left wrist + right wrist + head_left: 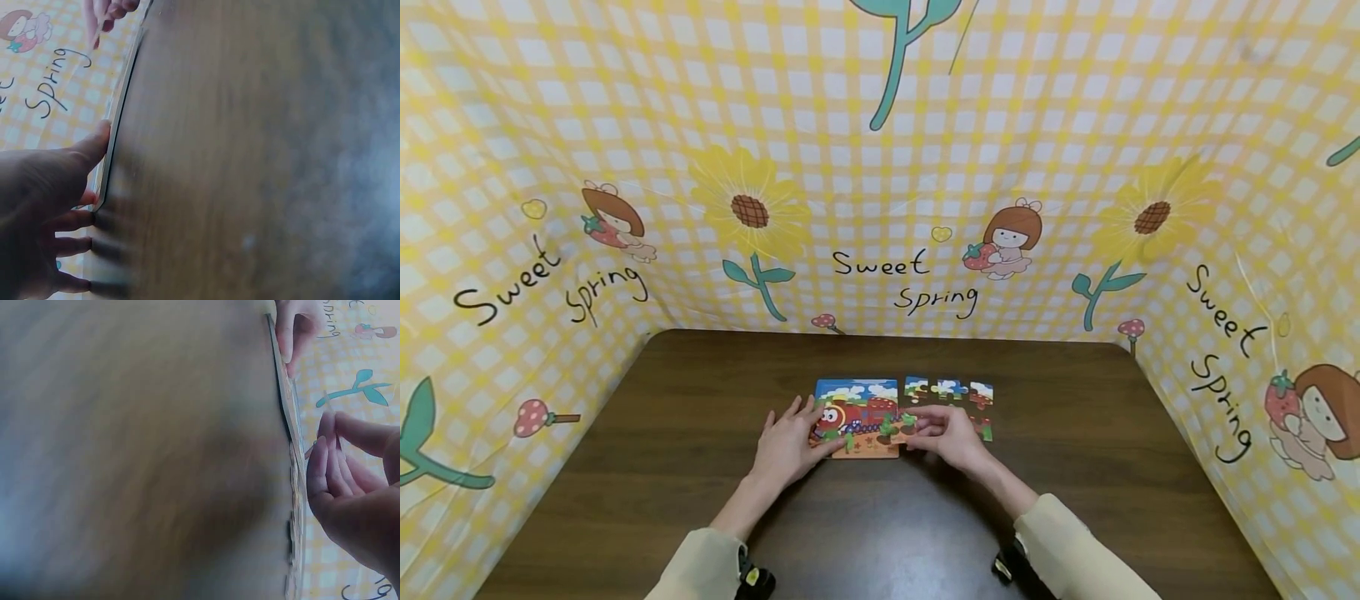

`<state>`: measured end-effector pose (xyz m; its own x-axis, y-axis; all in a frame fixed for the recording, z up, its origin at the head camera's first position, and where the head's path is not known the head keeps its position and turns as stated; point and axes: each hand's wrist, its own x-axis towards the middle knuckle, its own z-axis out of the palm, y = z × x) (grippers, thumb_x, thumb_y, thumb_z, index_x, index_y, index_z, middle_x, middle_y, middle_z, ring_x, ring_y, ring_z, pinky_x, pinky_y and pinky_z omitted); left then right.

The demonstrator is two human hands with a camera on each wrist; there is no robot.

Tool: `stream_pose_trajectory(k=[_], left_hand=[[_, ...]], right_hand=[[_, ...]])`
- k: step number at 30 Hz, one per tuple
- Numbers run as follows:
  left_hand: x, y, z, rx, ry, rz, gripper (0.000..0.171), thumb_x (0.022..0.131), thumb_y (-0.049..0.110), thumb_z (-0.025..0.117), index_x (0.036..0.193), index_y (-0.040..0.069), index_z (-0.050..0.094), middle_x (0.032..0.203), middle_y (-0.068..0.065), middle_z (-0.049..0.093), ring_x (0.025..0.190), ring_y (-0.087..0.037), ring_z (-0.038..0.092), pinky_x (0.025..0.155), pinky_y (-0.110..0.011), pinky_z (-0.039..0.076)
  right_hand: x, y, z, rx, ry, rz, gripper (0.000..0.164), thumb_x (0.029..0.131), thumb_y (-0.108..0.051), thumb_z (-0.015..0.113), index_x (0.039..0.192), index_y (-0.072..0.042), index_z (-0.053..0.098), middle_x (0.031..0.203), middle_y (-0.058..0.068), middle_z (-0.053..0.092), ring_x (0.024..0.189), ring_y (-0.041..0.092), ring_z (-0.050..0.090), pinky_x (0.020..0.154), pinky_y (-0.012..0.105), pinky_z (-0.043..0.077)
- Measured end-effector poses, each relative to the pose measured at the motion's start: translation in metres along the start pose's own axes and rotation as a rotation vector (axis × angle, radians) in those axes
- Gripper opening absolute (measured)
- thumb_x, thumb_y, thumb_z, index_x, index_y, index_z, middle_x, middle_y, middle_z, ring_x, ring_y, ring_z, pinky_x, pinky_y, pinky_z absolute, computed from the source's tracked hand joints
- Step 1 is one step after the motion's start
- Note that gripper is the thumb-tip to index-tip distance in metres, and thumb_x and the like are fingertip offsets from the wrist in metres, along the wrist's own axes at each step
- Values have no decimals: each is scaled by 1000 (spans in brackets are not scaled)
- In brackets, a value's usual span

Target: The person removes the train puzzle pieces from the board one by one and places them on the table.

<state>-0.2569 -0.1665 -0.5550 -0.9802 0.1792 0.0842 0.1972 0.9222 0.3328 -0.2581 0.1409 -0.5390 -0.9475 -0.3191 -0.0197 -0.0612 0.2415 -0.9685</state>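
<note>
A jigsaw puzzle (pixel 868 446) with a red cartoon train lies flat on the table in the head view. My left hand (pixel 786 446) rests at its left side, fingers spread and thumb along the near edge. In the left wrist view that thumb lies against the puzzle's edge and the fingertips (pixel 78 285) touch the table. Over the puzzle's right edge, my right hand (pixel 955 437) pinches a puzzle piece (pixel 907 422) with green on it. The right wrist view shows this piece (pixel 329 402) edge-on, raised between thumb and fingers.
Loose puzzle pieces (pixel 949 388) lie in rows to the right of the puzzle, some partly hidden by my right hand. The dark wooden table (pixel 700 375) is enclosed by a yellow checked cloth (pixel 880 192) at the back and sides.
</note>
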Motion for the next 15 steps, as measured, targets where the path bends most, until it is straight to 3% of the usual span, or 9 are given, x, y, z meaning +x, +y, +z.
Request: stream_pose_trajectory(k=[5, 15], left_hand=[[-1, 0, 0, -18, 1, -2, 88, 95, 68, 76, 159, 10, 60, 169, -20, 50, 162, -41, 43, 126, -79, 31], [-1, 0, 1, -17, 7, 7, 87, 95, 67, 76, 159, 10, 60, 169, -21, 50, 162, -42, 43, 126, -80, 31]], right_hand=[[-14, 3, -6, -82, 51, -7, 47, 93, 4, 83, 138, 11, 70, 106, 29, 76, 84, 9, 75, 71, 17, 58], [-43, 13, -31, -59, 54, 25, 47, 94, 6, 82, 138, 13, 69, 103, 26, 77, 78, 1, 70, 69, 18, 56]])
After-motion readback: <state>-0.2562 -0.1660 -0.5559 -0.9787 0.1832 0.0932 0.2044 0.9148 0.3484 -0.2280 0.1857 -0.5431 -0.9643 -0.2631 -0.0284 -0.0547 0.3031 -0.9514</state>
